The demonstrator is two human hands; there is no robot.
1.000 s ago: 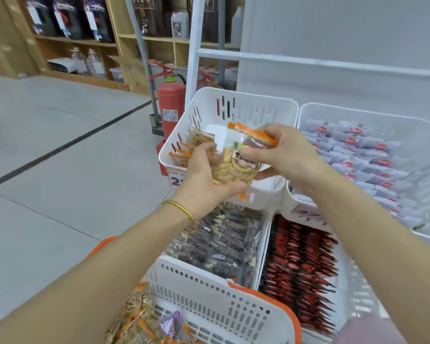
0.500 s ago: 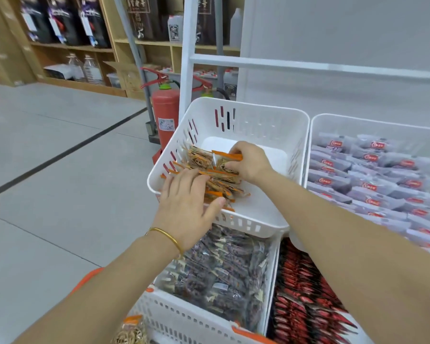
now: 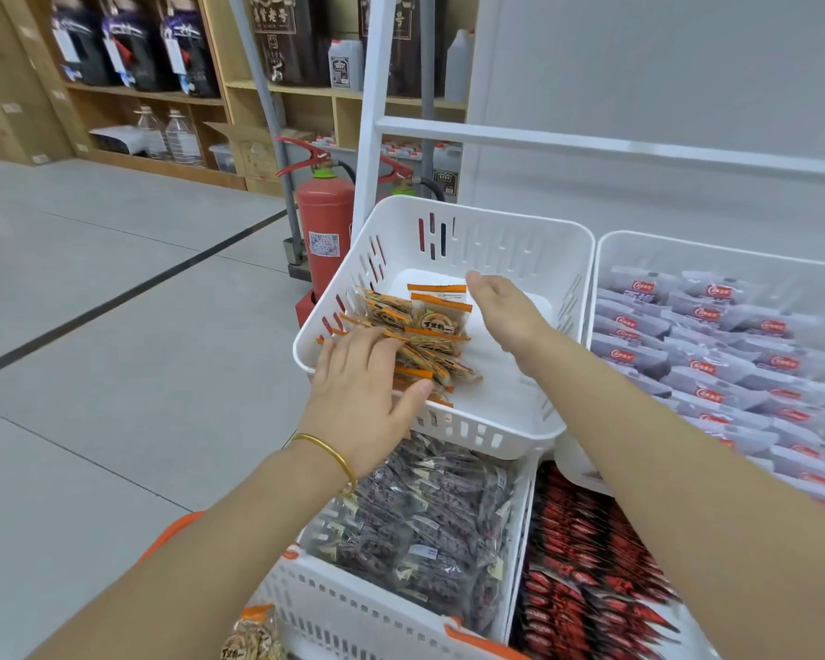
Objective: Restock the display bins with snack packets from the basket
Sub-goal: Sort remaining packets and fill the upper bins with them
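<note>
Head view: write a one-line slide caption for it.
Left hand rests on orange-edged snack packets in a white bin; right hand hovers beside them.

I see grey floor (image 3: pixel 91 326) left of the fire extinguisher (image 3: pixel 325 226), wooden shelves (image 3: pixel 277 90) behind it, and a white wall (image 3: pixel 663 78) to its right.

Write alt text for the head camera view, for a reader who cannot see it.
A person's left hand rests flat on orange-edged snack packets in a white bin, while the right hand hovers open beside them. Neighbouring bins hold dark packets, red packets and pale packets.
</note>
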